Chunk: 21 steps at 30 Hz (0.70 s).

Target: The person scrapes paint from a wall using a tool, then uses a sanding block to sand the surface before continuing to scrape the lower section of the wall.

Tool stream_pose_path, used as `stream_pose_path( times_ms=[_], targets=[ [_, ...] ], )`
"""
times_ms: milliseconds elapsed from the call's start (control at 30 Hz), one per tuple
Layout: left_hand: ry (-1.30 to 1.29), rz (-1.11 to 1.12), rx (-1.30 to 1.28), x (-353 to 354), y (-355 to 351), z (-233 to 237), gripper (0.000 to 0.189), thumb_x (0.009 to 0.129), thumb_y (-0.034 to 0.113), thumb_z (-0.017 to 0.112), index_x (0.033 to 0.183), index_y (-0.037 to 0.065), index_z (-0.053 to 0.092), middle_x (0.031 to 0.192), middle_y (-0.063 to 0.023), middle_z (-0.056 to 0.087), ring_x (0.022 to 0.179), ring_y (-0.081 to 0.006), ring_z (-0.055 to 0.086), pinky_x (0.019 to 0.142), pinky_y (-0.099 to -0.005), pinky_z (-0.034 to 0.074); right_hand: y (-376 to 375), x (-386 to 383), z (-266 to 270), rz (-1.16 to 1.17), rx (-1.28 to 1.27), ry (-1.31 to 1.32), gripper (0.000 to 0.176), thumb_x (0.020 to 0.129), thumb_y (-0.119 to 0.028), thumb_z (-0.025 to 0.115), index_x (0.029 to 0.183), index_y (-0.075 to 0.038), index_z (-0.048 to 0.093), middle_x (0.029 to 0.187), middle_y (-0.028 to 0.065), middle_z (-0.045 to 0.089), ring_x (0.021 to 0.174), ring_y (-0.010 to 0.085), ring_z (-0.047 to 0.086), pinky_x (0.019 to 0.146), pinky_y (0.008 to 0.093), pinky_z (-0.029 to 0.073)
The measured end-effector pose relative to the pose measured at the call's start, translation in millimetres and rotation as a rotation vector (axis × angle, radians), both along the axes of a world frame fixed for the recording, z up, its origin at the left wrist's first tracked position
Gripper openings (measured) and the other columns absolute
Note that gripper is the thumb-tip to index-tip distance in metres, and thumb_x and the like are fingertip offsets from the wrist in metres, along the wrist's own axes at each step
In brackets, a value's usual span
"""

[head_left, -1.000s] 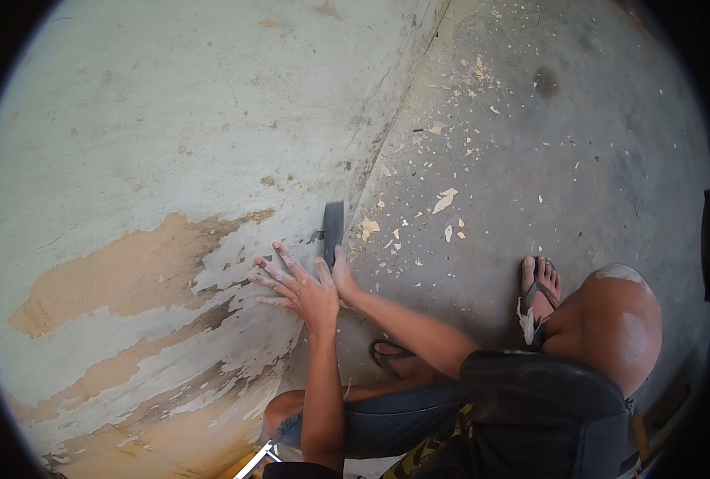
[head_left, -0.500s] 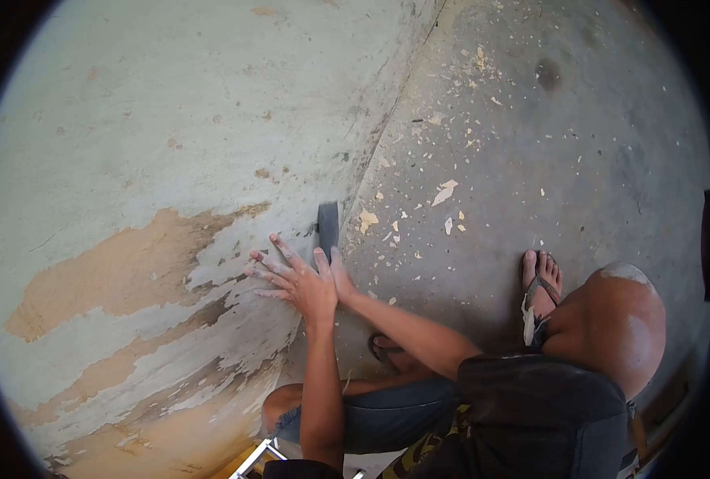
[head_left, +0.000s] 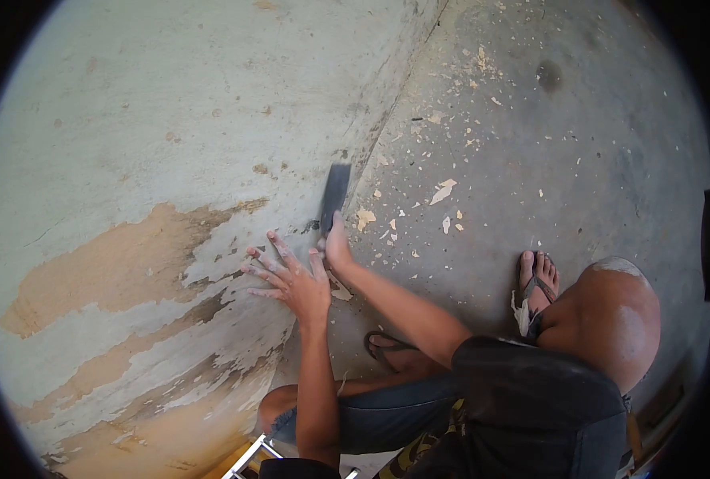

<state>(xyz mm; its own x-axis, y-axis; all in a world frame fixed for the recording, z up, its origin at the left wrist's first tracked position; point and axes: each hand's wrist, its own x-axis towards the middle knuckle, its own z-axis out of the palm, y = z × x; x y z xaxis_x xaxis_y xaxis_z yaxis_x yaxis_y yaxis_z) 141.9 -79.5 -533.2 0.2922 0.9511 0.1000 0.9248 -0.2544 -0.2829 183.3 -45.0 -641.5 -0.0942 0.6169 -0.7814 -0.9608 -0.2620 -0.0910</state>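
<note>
Pale paint covers most of the wall (head_left: 171,120), and a tan patch (head_left: 107,271) of bare surface shows where the coat is gone. I press my left hand (head_left: 291,279) flat on the wall at the ragged edge of that patch, fingers (head_left: 263,259) spread apart. I judge this steadies me in my crouch.

My right hand (head_left: 337,247) is wrapped tight around the handle of a scraper (head_left: 333,195), just beside the left hand. The dark blade points up and away from me, low on the wall near where it meets the floor (head_left: 547,160). Held that flat, the edge can get under loose paint. Flakes (head_left: 443,193) lie scattered on the floor, thickest along the foot of the wall.

The handle is hidden inside my fist, so I cannot tell its shape. The blade is blurred, and I cannot say whether its edge touches the wall or sits just off it. One sandal (head_left: 537,281) and my knee (head_left: 614,311) show at the right. The other sandal (head_left: 383,345) is half hidden under my right forearm. At the bottom edge a light metal frame (head_left: 247,461) is cut off, and I cannot make out what it is.
</note>
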Motion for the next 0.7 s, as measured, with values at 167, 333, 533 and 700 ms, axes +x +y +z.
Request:
stream_pose_path(
  times_ms=[167, 333, 533, 700],
  targets=[
    [0.014, -0.01, 0.0, -3.0, 0.4, -2.4, 0.084, 0.096, 0.049, 0.05, 0.16, 0.017, 0.006, 0.161, -0.0288, -0.008, 0.145, -0.0551, -0.015, 0.105, -0.0768, -0.008, -16.3, -70.8, -27.3, -0.026, 0.108, -0.546, 0.085, 0.1, -0.062, 0.026, 0.134, 0.013, 0.048, 0.139, 0.0331, 0.048, 0.138, 0.0327, 0.042, 0.115, 0.0414, 0.029],
    [0.019, 0.007, 0.006, -6.7, -1.0, -4.0, 0.083, 0.096, 0.049, 0.049, 0.16, 0.017, 0.006, 0.161, -0.0287, -0.008, 0.144, -0.0557, -0.013, 0.105, -0.0772, -0.008, -22.6, -63.4, -13.4, 0.14, 0.209, -0.656, 0.083, 0.101, -0.061, 0.027, 0.139, 0.012, 0.043, 0.14, 0.0335, 0.047, 0.138, 0.0322, 0.041, 0.116, 0.0413, 0.028],
    [0.063, 0.009, -0.026, -4.8, 1.0, 0.2, 0.082, 0.097, 0.049, 0.047, 0.16, 0.016, 0.006, 0.161, -0.0298, -0.009, 0.144, -0.0565, -0.014, 0.105, -0.0773, -0.006, -4.1, -44.8, -12.5, -0.171, 0.061, -0.535, 0.078, 0.101, -0.059, 0.027, 0.126, 0.009, 0.054, 0.13, 0.0338, 0.055, 0.127, 0.0384, 0.052, 0.104, 0.0465, 0.037],
    [0.006, 0.009, 0.024, -6.4, -0.1, -7.8, 0.082, 0.097, 0.05, 0.047, 0.16, 0.017, 0.005, 0.161, -0.0298, -0.008, 0.144, -0.0559, -0.014, 0.105, -0.0772, -0.005, -13.8, -92.4, -46.2, -0.001, 0.254, -0.812, 0.07, 0.103, -0.052, 0.027, 0.135, 0.008, 0.044, 0.133, 0.029, 0.053, 0.126, 0.0349, 0.05, 0.106, 0.0453, 0.037]
  ],
)
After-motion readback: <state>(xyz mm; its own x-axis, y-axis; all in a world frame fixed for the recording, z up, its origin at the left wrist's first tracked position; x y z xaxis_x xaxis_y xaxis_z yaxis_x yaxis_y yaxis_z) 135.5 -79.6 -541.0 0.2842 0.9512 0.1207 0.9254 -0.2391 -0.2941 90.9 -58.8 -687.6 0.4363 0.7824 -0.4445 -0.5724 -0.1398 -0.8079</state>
